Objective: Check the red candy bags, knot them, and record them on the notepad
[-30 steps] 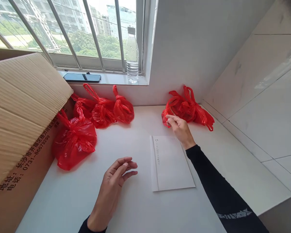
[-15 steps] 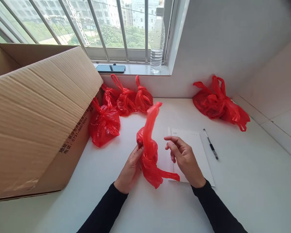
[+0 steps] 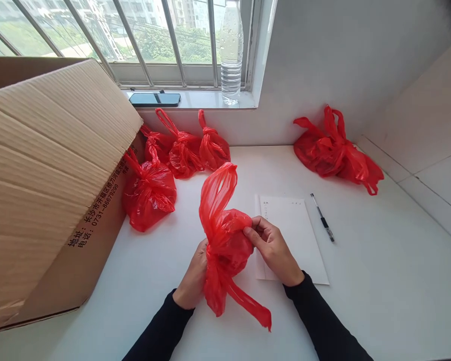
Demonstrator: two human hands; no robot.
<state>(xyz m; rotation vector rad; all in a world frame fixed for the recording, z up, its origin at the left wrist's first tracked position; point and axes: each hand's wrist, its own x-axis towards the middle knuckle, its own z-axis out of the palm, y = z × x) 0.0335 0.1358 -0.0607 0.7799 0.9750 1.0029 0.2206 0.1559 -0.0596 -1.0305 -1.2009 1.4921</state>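
A knotted red plastic bag [image 3: 231,245] is held up over the white table, one handle loop standing upward and the other trailing down to the right. My left hand [image 3: 194,276] grips it from the left side, its fingertips hidden behind the plastic. On the right side, my right hand [image 3: 276,248] pinches the bag between thumb and fingers. What the bag contains cannot be made out. Under and beyond my right hand lies an open notebook [image 3: 296,225] with a few lines of writing, and a black pen [image 3: 323,218] rests to its right.
A big open cardboard box [image 3: 56,175] takes up the left side. Several tied red bags [image 3: 154,193] stand beside it along the wall. Another red bag bundle [image 3: 334,150] lies at the back right. A phone [image 3: 155,99] and a water bottle [image 3: 231,55] are on the windowsill.
My right hand has moved left from above the notebook and taken hold of the bag. The bag has turned, showing its rounded side and knot. The view has shifted slightly.
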